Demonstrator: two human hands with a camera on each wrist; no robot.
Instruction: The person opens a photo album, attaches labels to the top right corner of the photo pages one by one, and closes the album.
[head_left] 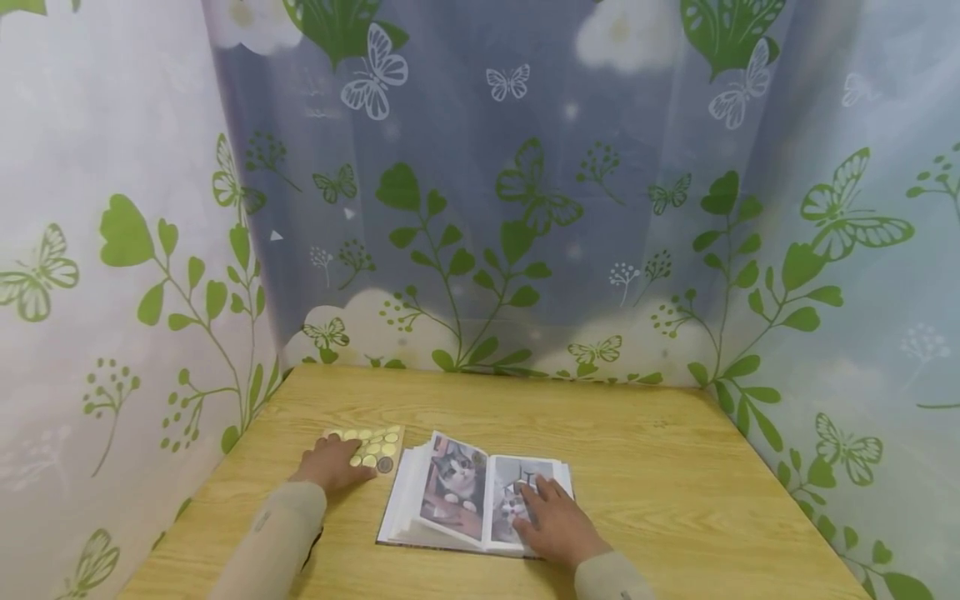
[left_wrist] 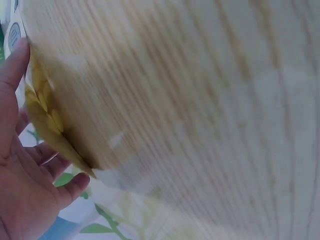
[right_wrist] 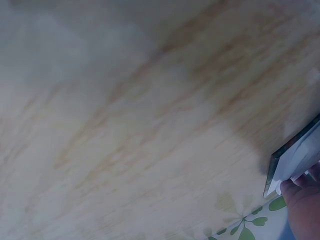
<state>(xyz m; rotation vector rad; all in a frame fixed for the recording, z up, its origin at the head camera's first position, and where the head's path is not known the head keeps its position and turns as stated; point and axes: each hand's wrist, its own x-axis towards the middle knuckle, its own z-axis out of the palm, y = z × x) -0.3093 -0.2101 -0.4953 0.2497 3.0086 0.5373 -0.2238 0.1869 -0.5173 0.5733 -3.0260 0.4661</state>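
Note:
A photo album (head_left: 397, 500) lies open on the table, with a cat photo (head_left: 459, 475) on its left page and another picture on its right page. My right hand (head_left: 558, 523) rests on the right page, fingers spread, partly covering that picture. Left of the album is a sheet of round gold stickers (head_left: 392, 437) with one dark round at its near right corner. My left hand (head_left: 333, 465) lies over the sheet's left part and hides some of the rounds. In the left wrist view its fingers are spread along the sheet (left_wrist: 47, 117).
The wood-grain table (head_left: 675, 500) carries the album and the sheet side by side. A curtain (head_left: 465, 125) printed with leaves and butterflies stands behind the table and along both sides.

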